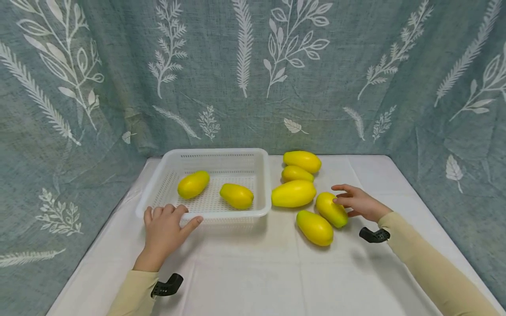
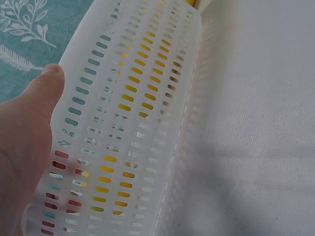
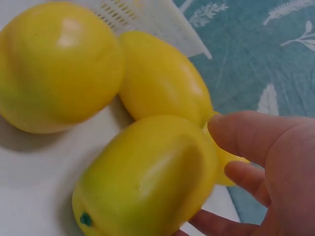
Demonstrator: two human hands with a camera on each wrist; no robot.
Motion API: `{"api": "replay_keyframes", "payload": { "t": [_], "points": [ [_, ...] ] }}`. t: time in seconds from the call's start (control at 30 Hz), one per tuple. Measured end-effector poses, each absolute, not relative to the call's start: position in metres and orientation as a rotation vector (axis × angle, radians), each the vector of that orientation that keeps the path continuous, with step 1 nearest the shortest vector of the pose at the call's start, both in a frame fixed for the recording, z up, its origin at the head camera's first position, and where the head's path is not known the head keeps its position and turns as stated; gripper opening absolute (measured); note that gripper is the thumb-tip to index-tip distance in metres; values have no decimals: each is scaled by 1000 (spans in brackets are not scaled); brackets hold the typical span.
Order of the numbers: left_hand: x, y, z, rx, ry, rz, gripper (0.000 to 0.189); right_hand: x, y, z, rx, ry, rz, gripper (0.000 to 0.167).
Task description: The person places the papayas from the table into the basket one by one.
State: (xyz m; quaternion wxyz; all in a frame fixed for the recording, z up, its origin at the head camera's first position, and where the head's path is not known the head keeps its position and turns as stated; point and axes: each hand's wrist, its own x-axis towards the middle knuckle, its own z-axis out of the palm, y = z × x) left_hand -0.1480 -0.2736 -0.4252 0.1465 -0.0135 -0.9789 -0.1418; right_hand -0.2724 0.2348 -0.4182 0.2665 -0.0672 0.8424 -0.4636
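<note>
White cloth covers the table [image 1: 253,272] across the lower frame, and I judge that a nudge there could set rounded fruit rolling. Left of centre sits the plastic basket [image 1: 221,214], 2 yellow fruits inside, 5 outside to its right; a hard press on the near rim might tip it or slide its load. At lower left, the left hand [image 1: 164,226] grips that rim, fingers over it and thumb outside, so any tug I call for goes straight into the basket. Right of centre, the right hand [image 1: 361,204] is spread loosely at the stubby fruit [image 1: 329,208], grasping nothing; I can't tell whether its fingertips touch. A lopsided squeeze could send that smooth skin slipping away, or shove it into the nearer fruit [image 1: 315,228] just beside it, lower left. Smallest, at lower left of the right wrist view, the green stem nub [image 3: 86,219] would give me poor hold
</note>
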Motion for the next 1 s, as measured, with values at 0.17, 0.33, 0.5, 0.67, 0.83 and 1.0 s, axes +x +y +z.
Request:
{"api": "replay_keyframes", "payload": {
  "t": [0.17, 0.33, 0.5, 0.67, 0.83, 1.0],
  "points": [
    [-149, -272, -426, -39, -2818, -415, 52, -272, 229, -428, -192, 2316, -1207, 74],
    [-149, -271, -426, -37, -2808, -413, 52, -270, 227, -430, -218, 2343, -1200, 74],
    [-149, -271, -426, -38, -2801, -413, 52, -272, 228, -430, -203, 2358, -1209, 73],
    [-150, -271, -427, -36, -2811, -413, 52, -278, 230, -413, -168, 2372, -1260, 72],
    [-149, -272, -426, -32, -2808, -420, 52, -287, 221, -378, -218, 2350, -1355, 73],
    [-148, -272, -427, -34, -2802, -416, 51, -295, 187, -340, -285, 2303, -1481, 70]
  ]
}}
